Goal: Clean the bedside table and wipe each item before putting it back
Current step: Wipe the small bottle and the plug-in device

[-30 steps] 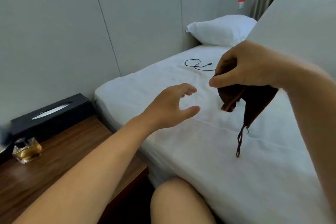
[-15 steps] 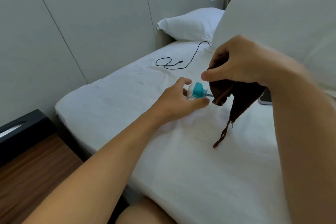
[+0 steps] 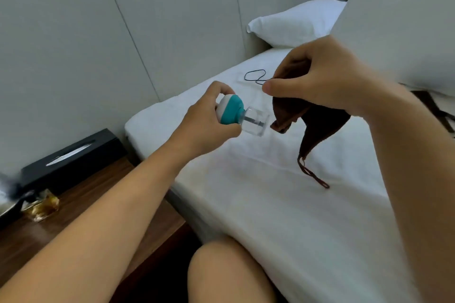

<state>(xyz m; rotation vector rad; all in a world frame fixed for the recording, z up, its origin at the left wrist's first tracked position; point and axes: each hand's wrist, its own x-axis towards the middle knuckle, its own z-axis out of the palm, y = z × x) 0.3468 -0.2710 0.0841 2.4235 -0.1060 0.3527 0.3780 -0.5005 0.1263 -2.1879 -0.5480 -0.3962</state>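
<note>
Bedroom (hotel-like): bed (image 3: pixel 283 192), pillow (image 3: pixel 295 23), bedside table (image 3: pixel 81 194).

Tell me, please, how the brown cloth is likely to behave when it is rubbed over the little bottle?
Probably floppy: the cloth hangs limp from the right hand, its loop dangling toward the bed. It likely looks light, since a pinch carries it. It should wrap easily round the bottle in the left hand, though loose folds may bunch.

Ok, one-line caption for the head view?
Left hand holds a teal-capped clear bottle beside the brown cloth gripped by the right hand over the bed.
</note>
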